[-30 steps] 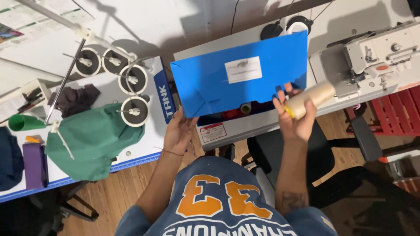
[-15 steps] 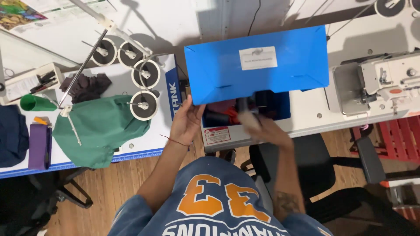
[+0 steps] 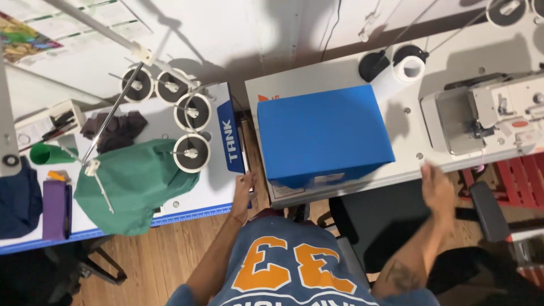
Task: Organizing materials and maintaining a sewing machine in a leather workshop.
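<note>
**Blue box shut on tabletop, both hands off it**

Blue box [image 3: 323, 136] lies closed at the tabletop [image 3: 453, 62] front edge, left of the sewing machine [image 3: 493, 110]. Left hand [image 3: 245, 192] at the front-left corner, fingers loose, holding nothing. Right hand [image 3: 437, 188] blurred just off the front edge, fingers released, empty.

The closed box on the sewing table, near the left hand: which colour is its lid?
The box has a plain bright blue lid, seen best in the head view.
</note>
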